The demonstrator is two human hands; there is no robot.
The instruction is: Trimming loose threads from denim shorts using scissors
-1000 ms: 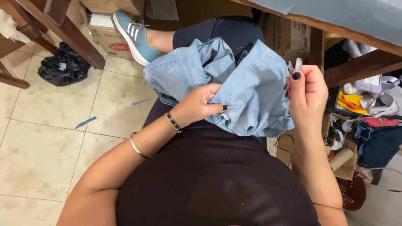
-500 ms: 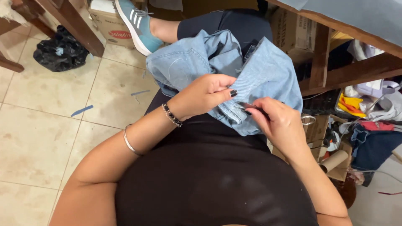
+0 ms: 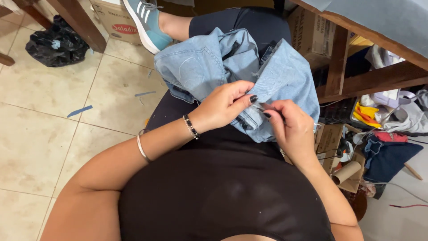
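Light-blue denim garment (image 3: pixel 214 67): bunched on the seated person's lap, centre of view, partly draped over the black-clad thigh.

Left hand (image 3: pixel 223 107): fingers closed, pinching a folded denim edge between thumb and forefinger; beaded bracelet (image 3: pixel 191 127) at the wrist, metal bangle (image 3: pixel 141 146) further up the forearm.

Right hand (image 3: pixel 290 127): fingers curled shut around a thin item at the same fold, just beside the left hand; the item is too small to identify.

Surroundings: wooden desk (image 3: pixel 370 40) at far right; teal sneaker (image 3: pixel 145 22) far; black plastic bag (image 3: pixel 55 44) on the tiled floor (image 3: pixel 44 134), far left.
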